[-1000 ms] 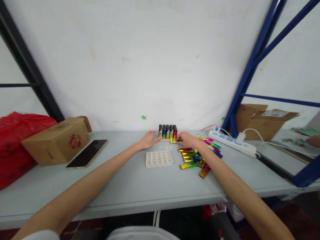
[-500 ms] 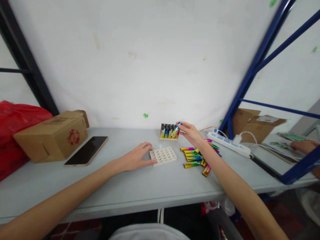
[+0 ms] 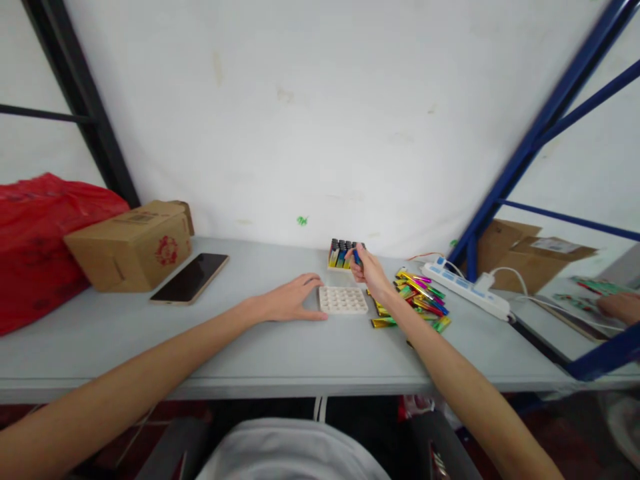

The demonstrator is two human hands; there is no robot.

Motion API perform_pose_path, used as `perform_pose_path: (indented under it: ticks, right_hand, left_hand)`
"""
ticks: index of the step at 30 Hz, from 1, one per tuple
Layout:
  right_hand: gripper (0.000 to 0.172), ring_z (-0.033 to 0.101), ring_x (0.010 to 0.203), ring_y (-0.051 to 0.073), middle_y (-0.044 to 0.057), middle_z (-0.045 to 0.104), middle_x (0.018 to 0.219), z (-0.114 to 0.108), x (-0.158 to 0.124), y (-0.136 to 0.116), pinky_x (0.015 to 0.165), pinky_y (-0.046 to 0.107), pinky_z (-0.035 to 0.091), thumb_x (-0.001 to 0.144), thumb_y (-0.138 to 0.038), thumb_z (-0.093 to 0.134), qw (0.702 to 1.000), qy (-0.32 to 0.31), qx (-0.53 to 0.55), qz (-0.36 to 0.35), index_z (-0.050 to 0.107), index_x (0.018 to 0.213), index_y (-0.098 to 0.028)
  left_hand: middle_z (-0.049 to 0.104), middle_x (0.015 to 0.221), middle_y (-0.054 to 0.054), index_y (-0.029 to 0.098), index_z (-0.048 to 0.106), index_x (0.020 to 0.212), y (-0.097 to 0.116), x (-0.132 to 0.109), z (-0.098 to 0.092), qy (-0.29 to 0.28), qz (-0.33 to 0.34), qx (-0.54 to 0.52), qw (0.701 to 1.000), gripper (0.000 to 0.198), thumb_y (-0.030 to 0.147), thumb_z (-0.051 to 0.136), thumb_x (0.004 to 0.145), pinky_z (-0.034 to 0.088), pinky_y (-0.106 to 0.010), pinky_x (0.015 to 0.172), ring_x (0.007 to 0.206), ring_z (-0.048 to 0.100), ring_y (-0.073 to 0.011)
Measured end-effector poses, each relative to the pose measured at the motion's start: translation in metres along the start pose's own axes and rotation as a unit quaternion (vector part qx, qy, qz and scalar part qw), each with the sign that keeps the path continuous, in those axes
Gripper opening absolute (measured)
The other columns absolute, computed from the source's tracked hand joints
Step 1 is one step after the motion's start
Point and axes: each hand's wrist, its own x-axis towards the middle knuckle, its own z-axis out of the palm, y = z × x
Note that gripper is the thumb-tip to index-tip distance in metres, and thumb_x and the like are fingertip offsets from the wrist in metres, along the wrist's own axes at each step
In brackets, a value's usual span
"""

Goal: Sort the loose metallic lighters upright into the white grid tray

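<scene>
My left hand (image 3: 293, 300) lies on the table with its fingers and thumb spread. Its thumb tip and fingertips are at the left corners of a white tray with rows of round holes (image 3: 343, 301), touching or nearly touching it. My right hand (image 3: 371, 273) is closed around a lighter (image 3: 357, 257), whose blue end shows between the fingers. Just behind that hand stands a small box of black-topped, coloured lighters (image 3: 340, 256), partly hidden by it. A loose pile of shiny, multicoloured lighters (image 3: 425, 293) lies right of the tray, partly under my right forearm.
At left are a phone (image 3: 191, 278), a cardboard box (image 3: 127, 247) and a red plastic bag (image 3: 45, 247). A white power strip (image 3: 465, 290) with cables lies at right beside a blue metal frame (image 3: 505, 173). Beyond it, another person's hand (image 3: 620, 307) reaches over an adjoining surface.
My right hand has closed further around the lighter, turning it so less shows. My left thumb has shifted slightly at the tray's corner. The camera view has shifted.
</scene>
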Motion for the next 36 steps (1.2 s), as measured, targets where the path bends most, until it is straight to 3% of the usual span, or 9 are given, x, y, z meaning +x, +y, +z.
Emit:
perform_pose_path:
  ticks: [4, 10, 16, 21, 26, 29, 32, 36]
  right_hand:
    - [0.059, 0.01, 0.043, 0.007, -0.009, 0.02, 0.05, 0.011, -0.003, 0.002, 0.039, 0.022, 0.009, 0.088, -0.075, 0.047, 0.996, 0.033, -0.027, 0.084, 0.038, 0.061, -0.023]
    - [0.048, 0.011, 0.04, 0.007, -0.007, 0.022, 0.045, 0.021, -0.005, 0.005, 0.039, 0.023, 0.01, 0.091, -0.054, 0.044, 0.994, 0.033, -0.056, 0.093, 0.033, 0.056, -0.024]
    - [0.06, 0.012, 0.041, 0.008, -0.008, 0.021, 0.046, 0.018, -0.005, 0.01, 0.04, 0.025, 0.012, 0.088, -0.076, 0.046, 0.995, 0.005, -0.056, 0.087, 0.04, 0.059, -0.024]
    - [0.066, 0.033, 0.048, 0.01, -0.004, 0.041, 0.06, 0.019, -0.007, 0.011, 0.044, 0.024, 0.026, 0.081, -0.085, 0.049, 0.994, -0.092, -0.056, 0.021, 0.063, 0.079, -0.02]
    - [0.051, 0.054, 0.068, 0.014, 0.0, 0.059, 0.076, 0.02, -0.013, 0.012, 0.064, 0.027, 0.045, 0.088, -0.069, 0.06, 0.956, -0.162, -0.224, -0.101, 0.07, 0.093, -0.02]
    - [0.041, 0.058, 0.078, 0.017, 0.004, 0.065, 0.086, 0.02, -0.016, 0.012, 0.072, 0.029, 0.048, 0.088, -0.06, 0.067, 0.929, -0.113, -0.306, -0.174, 0.073, 0.093, -0.02]
    - [0.036, 0.056, 0.068, 0.017, 0.001, 0.063, 0.073, 0.021, -0.018, 0.011, 0.068, 0.029, 0.045, 0.089, -0.056, 0.068, 0.914, -0.045, -0.349, -0.2, 0.073, 0.093, -0.02]
    - [0.036, 0.062, 0.067, 0.018, 0.001, 0.068, 0.073, 0.022, -0.018, 0.01, 0.068, 0.03, 0.046, 0.094, -0.056, 0.061, 0.915, -0.041, -0.349, -0.197, 0.069, 0.098, -0.022]
  left_hand:
    - [0.054, 0.141, -0.015, 0.018, 0.057, 0.128, 0.004, 0.001, -0.002, 0.007, -0.003, -0.017, 1.0, 0.068, 0.068, 0.068, 0.084, 0.038, -0.041, 0.117, 0.133, 0.053, -0.03]
    - [0.054, 0.142, -0.013, 0.019, 0.063, 0.126, 0.002, -0.002, -0.009, -0.005, -0.01, -0.035, 0.999, 0.071, 0.065, 0.078, 0.074, 0.04, -0.04, 0.116, 0.131, 0.056, -0.031]
    - [0.057, 0.138, -0.012, 0.021, 0.065, 0.119, -0.005, -0.003, -0.012, 0.004, -0.013, -0.04, 0.999, 0.067, 0.064, 0.081, 0.07, 0.041, -0.041, 0.115, 0.129, 0.056, -0.0304]
    - [0.059, 0.136, -0.012, 0.02, 0.066, 0.114, -0.005, -0.001, -0.012, 0.01, -0.012, -0.053, 0.998, 0.065, 0.064, 0.082, 0.069, 0.041, -0.04, 0.114, 0.128, 0.057, -0.0298]
    - [0.062, 0.133, -0.012, 0.02, 0.066, 0.118, -0.006, 0.0, -0.013, 0.007, -0.012, -0.044, 0.999, 0.067, 0.062, 0.082, 0.07, 0.042, -0.04, 0.112, 0.124, 0.059, -0.0302]
    - [0.062, 0.134, -0.012, 0.019, 0.066, 0.12, -0.006, 0.001, -0.014, 0.0, -0.018, -0.034, 0.999, 0.069, 0.062, 0.082, 0.069, 0.043, -0.04, 0.11, 0.123, 0.06, -0.0309]
    - [0.063, 0.132, -0.011, 0.019, 0.066, 0.118, -0.006, 0.002, -0.014, -0.003, -0.02, -0.031, 0.999, 0.067, 0.062, 0.083, 0.069, 0.043, -0.039, 0.11, 0.122, 0.06, -0.0306]
    - [0.064, 0.129, -0.011, 0.019, 0.067, 0.117, -0.006, 0.003, -0.014, -0.001, -0.013, -0.034, 0.999, 0.068, 0.064, 0.083, 0.068, 0.042, -0.039, 0.111, 0.121, 0.061, -0.0303]
